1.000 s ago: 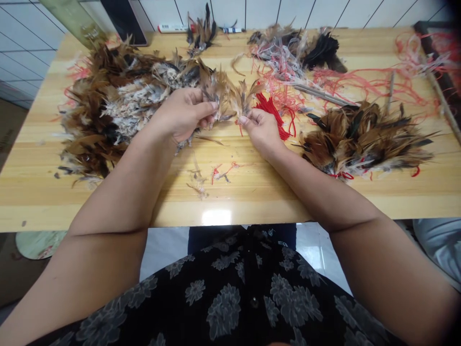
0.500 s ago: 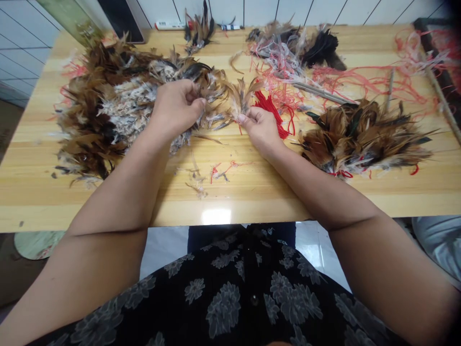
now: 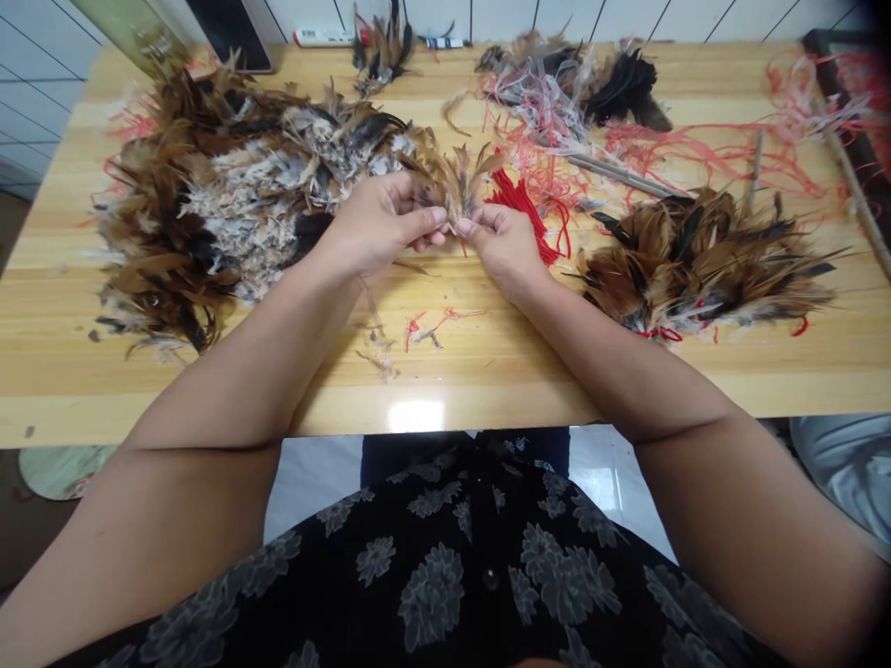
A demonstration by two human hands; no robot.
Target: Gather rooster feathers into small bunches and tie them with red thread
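A small bunch of brown feathers (image 3: 465,181) stands upright between my hands, its quill ends pinched by my right hand (image 3: 507,243). My left hand (image 3: 390,223) is closed, thumb and fingertips together at the left side of the bunch's base, close to the right fingertips. It appears to hold feathers too, partly hidden by the fingers. Behind and left of it spreads a big pile of brown and grey feathers (image 3: 243,213). Just right of the bunch, a bundle of red string (image 3: 523,211) lies partly behind my right hand.
At the right lies a heap of feather bunches (image 3: 703,264) tied with red string. Tangled pink and white plastic strands (image 3: 549,111), dark feathers (image 3: 626,88) and thin sticks (image 3: 623,176) lie at the back. A red-capped marker (image 3: 324,38) and a phone-like dark slab (image 3: 233,32) are near the wall.
My left hand has moved right and down from the big feather pile to the small bunch, meeting my right hand. The right hand has stayed nearly still, holding the bunch.
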